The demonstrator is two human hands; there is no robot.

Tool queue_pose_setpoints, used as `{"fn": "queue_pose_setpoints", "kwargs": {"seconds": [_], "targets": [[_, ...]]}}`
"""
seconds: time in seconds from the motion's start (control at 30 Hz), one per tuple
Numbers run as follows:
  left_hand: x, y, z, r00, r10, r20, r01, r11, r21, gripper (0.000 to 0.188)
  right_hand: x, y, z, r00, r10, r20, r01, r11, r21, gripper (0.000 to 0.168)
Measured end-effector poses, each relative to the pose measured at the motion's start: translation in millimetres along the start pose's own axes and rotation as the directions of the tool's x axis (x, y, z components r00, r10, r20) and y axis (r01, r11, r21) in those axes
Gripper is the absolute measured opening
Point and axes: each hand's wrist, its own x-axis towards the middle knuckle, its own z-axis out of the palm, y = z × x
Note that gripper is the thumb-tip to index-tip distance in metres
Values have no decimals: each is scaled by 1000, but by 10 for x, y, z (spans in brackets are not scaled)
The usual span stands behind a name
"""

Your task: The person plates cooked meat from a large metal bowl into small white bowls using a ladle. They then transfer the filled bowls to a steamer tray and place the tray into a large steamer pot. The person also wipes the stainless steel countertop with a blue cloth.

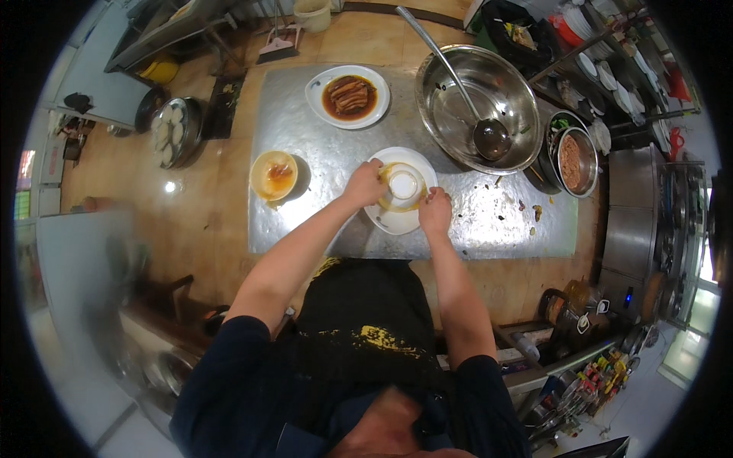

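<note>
An upturned bowl (403, 184), its round foot ring facing me, sits on a white oval plate (395, 223) near the front edge of a metal-topped table (338, 240). Brownish-yellow sauce shows around the bowl. My left hand (365, 184) grips the bowl's rim on the left, and my right hand (435, 214) pinches it at the lower right. What lies beneath the bowl is hidden. Behind stands another white plate (316, 110) bearing sliced braised meat (349, 96) in dark sauce. To the left is a bowl (274, 174) with orange liquid residue in it.
A large steel basin (458, 140) with a ladle (491, 140) in it stands at the back right. Beside it, a steel bowl holds minced meat (570, 160). Food scraps (537, 213) dot the table's right side. A steamer of pale pieces (168, 134) is at the left.
</note>
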Motion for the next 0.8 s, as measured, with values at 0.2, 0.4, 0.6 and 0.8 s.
{"fn": "queue_pose_setpoints", "kwargs": {"seconds": [0.2, 0.4, 0.6, 0.8], "targets": [[358, -541, 361, 971, 82, -225, -22, 966, 257, 30, 78, 153, 164, 995, 89, -34, -83, 984, 158, 14], [151, -395, 95, 993, -117, 35, 122, 930, -346, 5, 114, -154, -22, 950, 182, 252, -311, 584, 750, 15], [-337, 91, -166, 990, -124, 72, 142, 792, -593, 8, -111, -764, -615, 964, 115, 242, -264, 558, 787, 13], [-766, 103, -235, 979, -193, 59, 170, 634, -754, 8, -509, -1205, -980, 954, -299, 30, 200, 705, 681, 10]]}}
